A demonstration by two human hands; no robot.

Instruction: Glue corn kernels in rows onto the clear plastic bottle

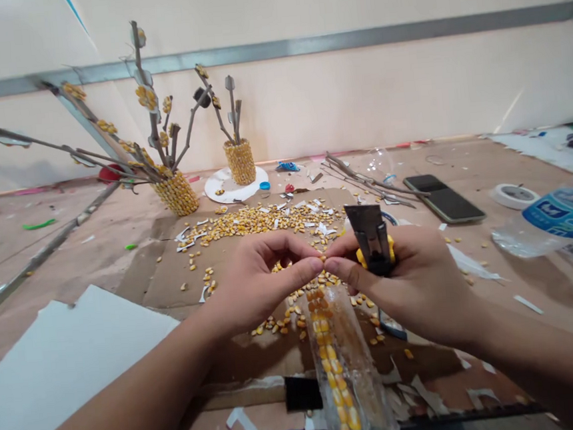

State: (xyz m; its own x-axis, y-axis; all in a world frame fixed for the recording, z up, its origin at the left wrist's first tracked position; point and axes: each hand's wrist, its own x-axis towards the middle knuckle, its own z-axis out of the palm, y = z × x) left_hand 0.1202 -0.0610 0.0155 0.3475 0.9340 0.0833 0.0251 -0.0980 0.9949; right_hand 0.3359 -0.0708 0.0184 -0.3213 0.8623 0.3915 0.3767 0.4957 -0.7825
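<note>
My left hand (266, 277) is closed in a pinch, its thumb and forefinger meeting my right fingertips. A small yellow corn kernel (323, 258) shows where the fingertips meet. My right hand (407, 278) pinches there too, and a utility knife (375, 241) with yellow parts is held in its grip, black end up. Below the hands lies a long clear plastic piece (356, 356) with corn kernels stuck along it in rows. Loose corn kernels (251, 221) are heaped on the cardboard (146, 274) behind the hands.
Two kernel-covered pots (177, 192) (240, 162) hold twigs at the back; the smaller stands on a white disc (214, 189). On the right are a phone (459, 203), a tape roll (514, 195) and a plastic bottle (567, 214). White sheets (80, 373) lie left. Twigs (363, 178) lie behind.
</note>
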